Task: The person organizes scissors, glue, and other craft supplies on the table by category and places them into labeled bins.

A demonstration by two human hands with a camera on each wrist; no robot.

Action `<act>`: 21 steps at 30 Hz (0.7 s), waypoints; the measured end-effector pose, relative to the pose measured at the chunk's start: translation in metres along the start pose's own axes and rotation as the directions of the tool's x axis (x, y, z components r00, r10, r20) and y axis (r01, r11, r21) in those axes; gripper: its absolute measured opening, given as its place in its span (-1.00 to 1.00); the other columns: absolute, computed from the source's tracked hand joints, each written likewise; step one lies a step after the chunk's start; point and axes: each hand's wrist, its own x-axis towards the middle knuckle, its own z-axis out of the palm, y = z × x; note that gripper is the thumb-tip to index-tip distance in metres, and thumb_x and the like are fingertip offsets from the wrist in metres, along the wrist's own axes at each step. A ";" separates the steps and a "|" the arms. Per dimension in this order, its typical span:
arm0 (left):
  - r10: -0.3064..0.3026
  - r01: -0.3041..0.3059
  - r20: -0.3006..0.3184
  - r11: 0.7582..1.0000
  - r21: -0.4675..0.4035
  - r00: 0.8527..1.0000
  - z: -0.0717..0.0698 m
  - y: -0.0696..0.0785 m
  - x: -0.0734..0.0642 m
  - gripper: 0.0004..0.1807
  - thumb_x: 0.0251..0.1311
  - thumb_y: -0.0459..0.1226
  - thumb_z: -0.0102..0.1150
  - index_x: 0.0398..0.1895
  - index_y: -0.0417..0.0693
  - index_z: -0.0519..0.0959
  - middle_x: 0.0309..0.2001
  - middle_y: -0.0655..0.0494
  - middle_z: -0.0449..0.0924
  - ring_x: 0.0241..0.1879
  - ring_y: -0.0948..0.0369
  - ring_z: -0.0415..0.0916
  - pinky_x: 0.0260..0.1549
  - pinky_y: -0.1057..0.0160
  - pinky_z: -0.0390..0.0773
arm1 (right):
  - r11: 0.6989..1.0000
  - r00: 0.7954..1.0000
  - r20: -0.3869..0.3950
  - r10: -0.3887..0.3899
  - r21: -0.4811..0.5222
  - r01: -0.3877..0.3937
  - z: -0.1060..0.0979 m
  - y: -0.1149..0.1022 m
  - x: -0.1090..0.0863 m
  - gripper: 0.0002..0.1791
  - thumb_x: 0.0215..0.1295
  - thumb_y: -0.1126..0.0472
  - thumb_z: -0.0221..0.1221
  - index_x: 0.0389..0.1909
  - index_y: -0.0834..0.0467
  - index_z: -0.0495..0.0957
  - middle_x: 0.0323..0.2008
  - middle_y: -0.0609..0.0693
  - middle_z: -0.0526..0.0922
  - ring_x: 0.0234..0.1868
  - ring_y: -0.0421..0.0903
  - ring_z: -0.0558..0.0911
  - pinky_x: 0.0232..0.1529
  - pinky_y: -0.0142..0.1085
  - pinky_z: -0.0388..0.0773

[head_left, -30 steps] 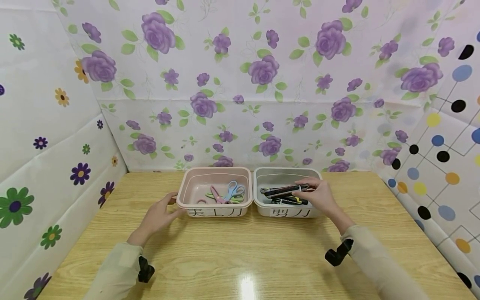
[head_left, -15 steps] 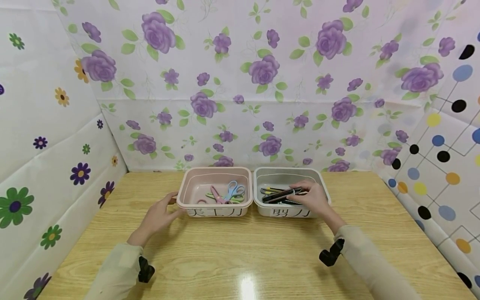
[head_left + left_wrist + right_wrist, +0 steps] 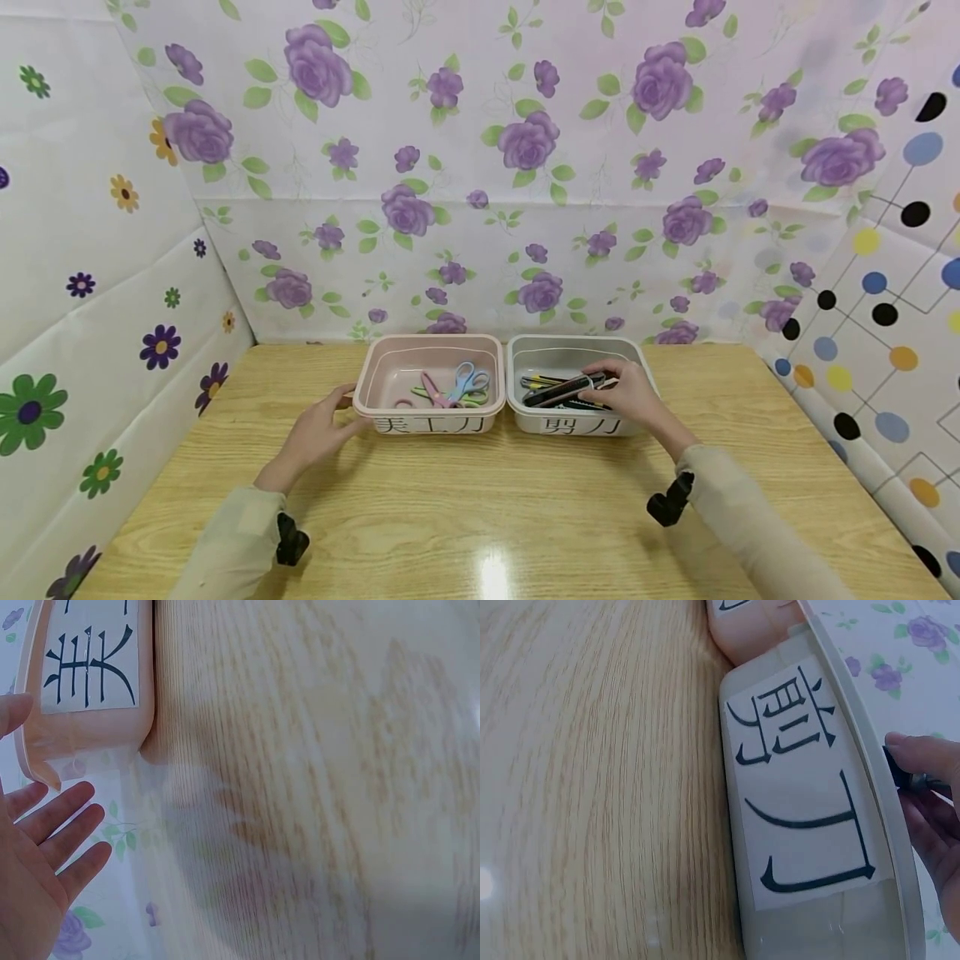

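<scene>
My right hand [image 3: 632, 393] pinches a black utility knife [image 3: 555, 393] between thumb and fingers, low in the grey bin [image 3: 576, 339] on the right. In the right wrist view, the dark end of the utility knife [image 3: 896, 766] shows between thumb and fingers behind the bin's rim. Several other cutters lie beneath, one with yellow trim [image 3: 536, 382]; the hand partly hides them. My left hand [image 3: 318, 429] rests at the left corner of the pink bin [image 3: 427, 338], its fingers nearly straight and its thumb near the front rim. Inside lie pink scissors [image 3: 432, 390], blue scissors [image 3: 463, 379] and green scissors [image 3: 476, 401].
Both bins stand side by side at the back of the wooden table [image 3: 450, 508], against a floral cloth wall [image 3: 480, 250]. White paper labels with black characters cover their fronts, such as the label [image 3: 810, 787] on the grey bin. Patterned cloth walls flank both sides.
My right hand has moved slightly left and down with the utility knife, exposing the yellow-trimmed cutter behind it. Over the last half second it has barely moved. My left hand stays put.
</scene>
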 end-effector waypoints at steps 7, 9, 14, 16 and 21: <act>0.000 0.000 0.001 1.000 -0.010 1.000 0.000 0.000 0.000 -0.25 0.11 0.11 0.10 0.28 -0.11 0.23 0.00 -0.17 0.52 0.04 -0.14 0.41 -0.09 -0.20 0.38 | 0.998 0.999 0.031 -0.024 -0.060 0.026 -0.005 0.008 -0.001 -0.61 -0.08 0.23 0.39 -0.17 0.23 0.60 -0.19 0.13 0.62 -0.19 0.01 0.58 -0.29 -0.25 0.52; -0.001 0.001 0.001 1.000 -0.008 1.000 0.001 -0.001 0.000 -0.24 0.11 0.12 0.09 0.28 -0.10 0.23 0.00 -0.17 0.52 0.04 -0.14 0.41 -0.09 -0.20 0.38 | 0.997 0.999 0.034 -0.032 -0.066 0.034 -0.006 0.011 -0.001 -0.61 -0.09 0.23 0.39 -0.17 0.24 0.60 -0.19 0.14 0.62 -0.21 0.00 0.59 -0.33 -0.29 0.53; -0.003 0.003 0.003 1.000 -0.003 1.000 0.001 -0.001 0.000 -0.24 0.11 0.13 0.08 0.28 -0.09 0.22 0.00 -0.17 0.52 0.04 -0.14 0.41 -0.09 -0.20 0.38 | 0.995 0.998 0.047 -0.049 -0.079 0.053 -0.005 0.015 -0.001 -0.61 -0.08 0.24 0.39 -0.18 0.27 0.60 -0.23 0.13 0.63 -0.24 0.00 0.59 -0.35 -0.33 0.52; -0.002 0.002 0.003 1.000 -0.004 1.000 0.001 -0.001 0.000 -0.25 0.11 0.13 0.08 0.28 -0.09 0.22 0.00 -0.17 0.52 0.04 -0.14 0.41 -0.09 -0.20 0.38 | 0.994 0.997 0.049 -0.059 -0.090 0.063 -0.006 0.017 -0.001 -0.62 -0.08 0.24 0.39 -0.19 0.27 0.60 -0.24 0.13 0.63 -0.24 0.00 0.59 -0.33 -0.31 0.52; -0.001 0.001 0.001 1.000 -0.006 1.000 0.001 0.000 -0.001 -0.25 0.12 0.11 0.09 0.29 -0.10 0.21 0.00 -0.18 0.52 0.04 -0.15 0.41 -0.09 -0.21 0.38 | 0.987 0.995 0.056 -0.087 -0.129 0.093 -0.005 0.021 -0.001 -0.62 -0.08 0.24 0.38 -0.19 0.29 0.60 -0.25 0.12 0.64 -0.23 0.01 0.59 -0.28 -0.22 0.54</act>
